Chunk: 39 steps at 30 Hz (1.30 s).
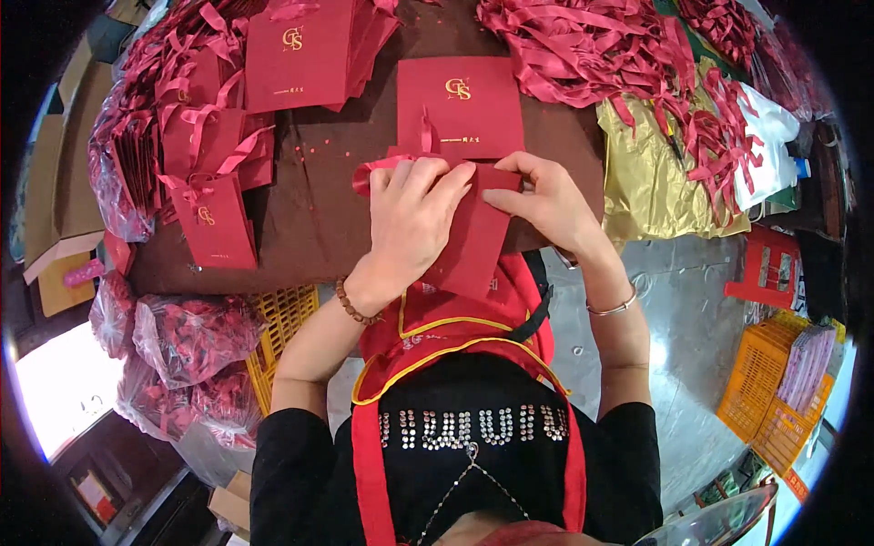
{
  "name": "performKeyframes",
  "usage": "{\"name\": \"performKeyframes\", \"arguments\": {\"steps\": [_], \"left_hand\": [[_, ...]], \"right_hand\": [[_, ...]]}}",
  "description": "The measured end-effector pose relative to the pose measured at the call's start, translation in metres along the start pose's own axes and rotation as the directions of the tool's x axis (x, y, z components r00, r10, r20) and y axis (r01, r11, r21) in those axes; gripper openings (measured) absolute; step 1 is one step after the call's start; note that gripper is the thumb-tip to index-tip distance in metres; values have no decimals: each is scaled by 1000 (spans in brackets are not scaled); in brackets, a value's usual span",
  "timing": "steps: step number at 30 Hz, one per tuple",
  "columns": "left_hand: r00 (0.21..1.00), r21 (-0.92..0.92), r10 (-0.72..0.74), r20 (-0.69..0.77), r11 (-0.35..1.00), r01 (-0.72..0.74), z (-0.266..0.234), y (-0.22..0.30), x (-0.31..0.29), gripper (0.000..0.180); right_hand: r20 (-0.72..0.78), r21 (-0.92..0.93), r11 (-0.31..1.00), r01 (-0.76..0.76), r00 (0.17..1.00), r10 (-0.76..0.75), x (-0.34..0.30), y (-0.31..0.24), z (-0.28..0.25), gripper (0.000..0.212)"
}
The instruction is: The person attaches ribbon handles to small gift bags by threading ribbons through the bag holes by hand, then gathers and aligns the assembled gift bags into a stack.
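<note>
At the table's near edge, both hands are closed on one red paper gift bag (469,238). My left hand (414,205) grips its upper left part, with a loop of red ribbon (371,173) sticking out beside the fingers. My right hand (551,200) pinches the bag's upper right edge between thumb and fingers. Just beyond, another red bag (462,107) with a gold emblem lies flat, its ribbon (427,132) hanging over its lower edge. What the left fingertips press on is partly hidden behind the hand.
Stacked red bags (300,55) lie at the far left, near more bags with ribbon handles (214,223). A heap of red ribbons (592,45) and a gold plastic sheet (642,173) lie at right. Plastic sacks (196,332) stand at lower left, orange crates (756,382) at right.
</note>
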<state>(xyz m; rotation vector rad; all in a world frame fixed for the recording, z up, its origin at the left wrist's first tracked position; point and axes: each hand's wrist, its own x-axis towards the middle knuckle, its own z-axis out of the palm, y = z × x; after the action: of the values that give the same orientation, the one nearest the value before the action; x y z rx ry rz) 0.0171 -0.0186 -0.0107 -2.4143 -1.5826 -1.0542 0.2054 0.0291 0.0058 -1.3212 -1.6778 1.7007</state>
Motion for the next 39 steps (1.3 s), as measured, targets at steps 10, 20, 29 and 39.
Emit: {"name": "performKeyframes", "arguments": {"steps": [10,20,29,39], "left_hand": [[996,19,-67,58,998,66,-9,10,6,25],[998,-140,-54,-18,989,51,-4,3,0,16],[994,-196,-109,-28,975,101,-11,6,8,11],[981,-292,-183,63,937,194,-10,11,10,10]], "right_hand": [[-10,-23,1000,21,1000,-21,-2,-1,0,20],[-18,45,999,21,1000,-20,-2,5,2,22],[-53,-66,998,6,999,-9,-7,-1,-1,23],[-95,-149,987,64,992,-78,-14,-6,2,24]]}}
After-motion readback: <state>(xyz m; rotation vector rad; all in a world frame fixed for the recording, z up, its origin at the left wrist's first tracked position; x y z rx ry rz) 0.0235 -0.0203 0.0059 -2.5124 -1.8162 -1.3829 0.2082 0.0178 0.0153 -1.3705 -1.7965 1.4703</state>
